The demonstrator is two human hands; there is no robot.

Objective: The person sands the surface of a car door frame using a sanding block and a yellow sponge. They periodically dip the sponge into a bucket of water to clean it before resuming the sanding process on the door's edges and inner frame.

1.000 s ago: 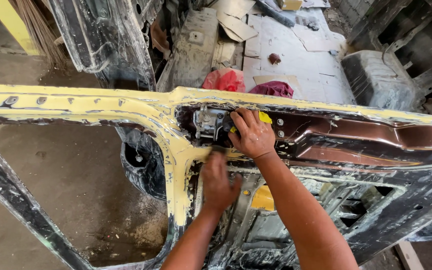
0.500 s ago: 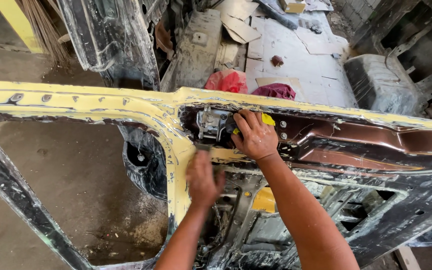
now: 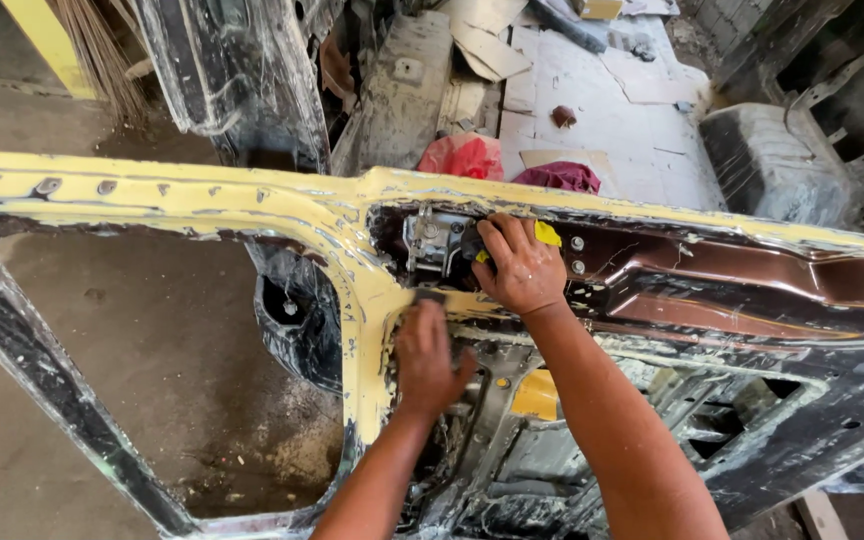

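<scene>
- A stripped car door (image 3: 252, 205), smeared with yellow filler over dark metal, lies across the view with its window opening to the left.
- The right hand (image 3: 520, 265) rests on the door's upper inner edge, fingers curled over a small yellow pad (image 3: 548, 233) and pressing it against the metal.
- Just left of those fingers sits a bare metal latch (image 3: 430, 245) set in a recess of the door.
- The left hand (image 3: 429, 358) lies flat against the yellow pillar below the latch, fingers together and pressed onto a small dark pad (image 3: 430, 297) whose edge shows at the fingertips.
- The two hands are close, the right one above and slightly to the right of the left.
- Beyond the door, on the pale floor, lie a red bag (image 3: 464, 157) and a dark red rag (image 3: 560, 177), side by side.
- A broom (image 3: 102, 60) leans at the upper left, near a dark car panel (image 3: 232, 75).
</scene>
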